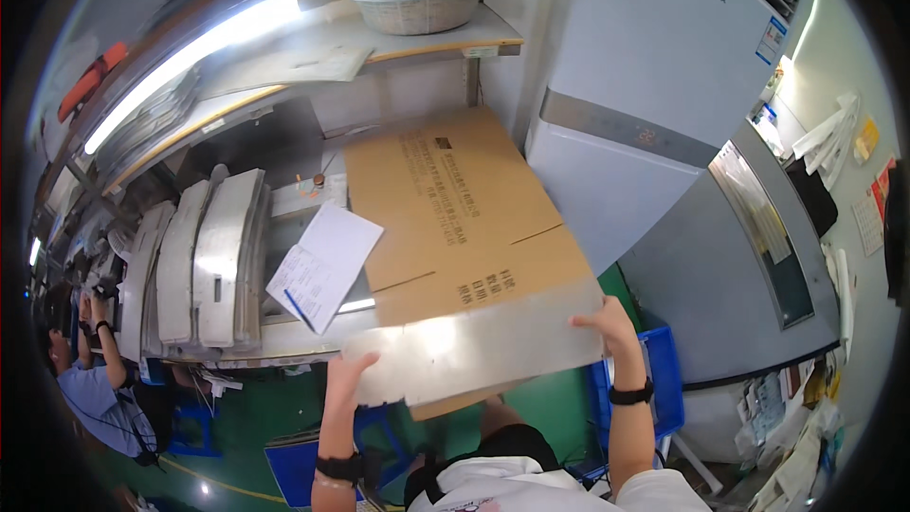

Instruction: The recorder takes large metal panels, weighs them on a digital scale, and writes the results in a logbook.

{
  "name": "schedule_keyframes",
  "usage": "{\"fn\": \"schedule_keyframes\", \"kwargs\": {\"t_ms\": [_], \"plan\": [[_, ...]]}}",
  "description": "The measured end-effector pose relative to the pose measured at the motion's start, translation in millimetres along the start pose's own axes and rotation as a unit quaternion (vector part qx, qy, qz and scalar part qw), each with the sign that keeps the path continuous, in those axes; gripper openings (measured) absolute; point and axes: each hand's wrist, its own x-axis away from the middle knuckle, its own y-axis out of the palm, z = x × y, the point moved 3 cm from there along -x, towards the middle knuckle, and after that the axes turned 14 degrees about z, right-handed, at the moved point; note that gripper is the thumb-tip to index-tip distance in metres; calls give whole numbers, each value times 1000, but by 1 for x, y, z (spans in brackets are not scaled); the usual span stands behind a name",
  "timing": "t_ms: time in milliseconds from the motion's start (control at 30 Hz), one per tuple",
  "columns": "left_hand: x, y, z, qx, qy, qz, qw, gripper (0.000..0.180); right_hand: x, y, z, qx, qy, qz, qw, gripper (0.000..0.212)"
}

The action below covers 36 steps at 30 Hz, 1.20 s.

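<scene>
Now the left hand and right hand are pinching opposite ends of a silvery sheet, thumbs on top, other fingers hidden. Its long axis is running left to right between them, over the near end of flat cardboard; a pale cabinet is standing beyond, rightward.

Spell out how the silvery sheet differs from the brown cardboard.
The silvery sheet is shiny and unprinted; the cardboard is matt brown with dark printing. The sheet is held near its ends by the left hand and right hand; the cardboard lies mostly on the table. The sheet is narrower, the cardboard larger. Both are flat.
</scene>
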Motion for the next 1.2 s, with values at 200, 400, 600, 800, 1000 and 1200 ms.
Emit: {"fn": "schedule_keyframes", "kwargs": {"t_ms": [200,400,600,800,1000,1200], "plan": [[-49,78,-43,3,-57,1,998,37,-114,-15,24,83,148,-66,983,44],[-52,97,-45,102,-147,-17,984,38,-165,-14,79,27,211,-65,975,47],[-76,88,-44,15,-56,28,998,39,-165,14,56,-5,168,-97,981,45],[-88,83,-55,-294,110,68,947,67,-164,-5,60,-14,94,-89,991,41],[-38,-28,2,-332,156,240,899,59,-155,18,40,283,-56,31,957,64],[-39,-168,-14,-232,143,312,910,55,-152,10,14,586,6,342,734,54]]}}
